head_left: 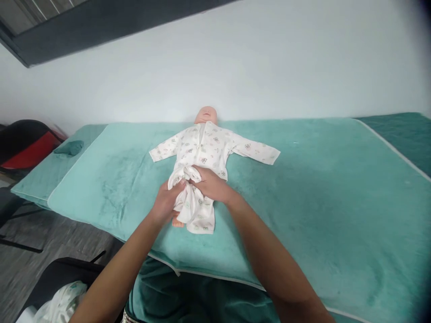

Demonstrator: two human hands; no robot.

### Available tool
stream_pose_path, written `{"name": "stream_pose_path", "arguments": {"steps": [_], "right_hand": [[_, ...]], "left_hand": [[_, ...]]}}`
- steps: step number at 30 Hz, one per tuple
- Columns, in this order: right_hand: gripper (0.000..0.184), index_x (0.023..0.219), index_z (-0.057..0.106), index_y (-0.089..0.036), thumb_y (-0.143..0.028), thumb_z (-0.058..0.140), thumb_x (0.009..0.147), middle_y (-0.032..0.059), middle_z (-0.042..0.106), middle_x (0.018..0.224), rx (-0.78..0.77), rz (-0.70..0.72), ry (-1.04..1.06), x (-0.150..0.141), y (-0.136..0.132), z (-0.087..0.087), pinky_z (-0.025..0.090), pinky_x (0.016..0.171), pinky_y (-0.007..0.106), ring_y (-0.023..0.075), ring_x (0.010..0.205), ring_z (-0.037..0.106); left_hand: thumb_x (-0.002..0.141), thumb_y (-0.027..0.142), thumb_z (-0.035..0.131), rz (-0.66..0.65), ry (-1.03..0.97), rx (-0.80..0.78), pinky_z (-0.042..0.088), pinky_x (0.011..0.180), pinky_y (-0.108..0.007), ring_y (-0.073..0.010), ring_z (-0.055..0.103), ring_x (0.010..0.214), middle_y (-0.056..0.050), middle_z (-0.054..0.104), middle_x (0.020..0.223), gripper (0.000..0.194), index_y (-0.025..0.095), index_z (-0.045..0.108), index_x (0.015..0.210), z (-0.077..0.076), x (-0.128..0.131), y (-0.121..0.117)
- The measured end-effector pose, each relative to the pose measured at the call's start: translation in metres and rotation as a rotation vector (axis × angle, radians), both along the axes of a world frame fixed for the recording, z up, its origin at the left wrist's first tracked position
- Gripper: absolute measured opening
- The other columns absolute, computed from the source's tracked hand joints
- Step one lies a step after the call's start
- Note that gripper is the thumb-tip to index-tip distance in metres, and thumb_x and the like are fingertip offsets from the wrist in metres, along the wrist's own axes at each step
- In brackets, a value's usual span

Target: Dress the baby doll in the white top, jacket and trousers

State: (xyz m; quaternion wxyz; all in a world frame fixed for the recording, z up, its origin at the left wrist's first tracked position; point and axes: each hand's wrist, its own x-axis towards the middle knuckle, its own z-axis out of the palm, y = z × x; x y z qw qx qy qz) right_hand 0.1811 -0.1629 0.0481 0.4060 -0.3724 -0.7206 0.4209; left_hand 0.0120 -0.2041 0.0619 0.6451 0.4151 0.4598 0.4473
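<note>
A baby doll (206, 114) lies on its back on a teal towel (303, 188), head toward the wall. It wears a white printed sleepsuit (205, 148) with both sleeves spread out. My left hand (166, 202) grips bunched cloth of the sleepsuit at the doll's left leg. My right hand (210, 184) is closed on the same bunched fabric at the waist. One bare doll foot (178, 222) shows below my left hand.
The towel covers a teal padded table whose near edge (202, 273) is close to me. A small teal cloth (69, 147) lies at the far left. A black and red chair (25, 143) stands left; white cloth (63, 303) lies bottom left.
</note>
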Motion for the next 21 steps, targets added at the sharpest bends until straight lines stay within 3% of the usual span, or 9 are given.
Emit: {"name": "stream_pose_path", "arguments": {"steps": [6, 10, 14, 18, 21], "right_hand": [[0.017, 0.091, 0.064, -0.021, -0.036, 0.058, 0.096, 0.0084, 0.073, 0.104, 0.137, 0.085, -0.4, -0.005, -0.007, 0.008, 0.039, 0.074, 0.031, 0.024, 0.093, 0.065], [0.029, 0.085, 0.065, -0.021, -0.049, 0.064, 0.091, 0.011, 0.073, 0.095, 0.103, 0.041, -0.624, -0.009, -0.008, 0.008, 0.033, 0.064, 0.032, 0.0257, 0.083, 0.065], [0.026, 0.09, 0.069, -0.02, -0.045, 0.07, 0.083, 0.0116, 0.074, 0.093, 0.055, 0.021, -0.782, -0.013, -0.01, 0.011, 0.031, 0.06, 0.032, 0.0267, 0.083, 0.066], [0.026, 0.1, 0.071, -0.019, -0.039, 0.065, 0.084, 0.0107, 0.076, 0.099, 0.047, 0.003, -0.881, -0.016, -0.015, 0.017, 0.032, 0.06, 0.032, 0.0268, 0.089, 0.068], [0.028, 0.102, 0.071, -0.02, -0.04, 0.064, 0.084, 0.0088, 0.076, 0.1, 0.052, -0.013, -0.901, -0.017, -0.018, 0.018, 0.032, 0.06, 0.032, 0.0256, 0.09, 0.069]], "left_hand": [[0.08, 0.048, 0.078, 0.213, -0.081, -0.137, 0.054, 0.067, -0.03, -0.0239, 0.071, 0.086, -0.005, 0.075, 0.092, 0.043, 0.02, 0.068, 0.111, 0.011, -0.001, -0.039], [0.084, 0.044, 0.075, 0.284, -0.118, -0.156, 0.056, 0.071, -0.03, -0.0255, 0.071, 0.099, -0.008, 0.074, 0.109, 0.039, 0.021, 0.069, 0.115, 0.011, -0.001, -0.063], [0.087, 0.044, 0.072, 0.333, -0.126, -0.172, 0.057, 0.077, -0.033, -0.0277, 0.069, 0.109, -0.01, 0.071, 0.124, 0.04, 0.022, 0.069, 0.12, 0.007, 0.003, -0.085], [0.085, 0.044, 0.073, 0.39, -0.162, -0.204, 0.057, 0.077, -0.033, -0.0259, 0.069, 0.104, -0.011, 0.071, 0.124, 0.043, 0.022, 0.07, 0.121, 0.002, 0.006, -0.1], [0.081, 0.044, 0.076, 0.492, -0.086, -0.172, 0.053, 0.072, -0.029, -0.0207, 0.068, 0.088, -0.009, 0.073, 0.107, 0.039, 0.02, 0.072, 0.112, -0.01, 0.0, -0.103]]}}
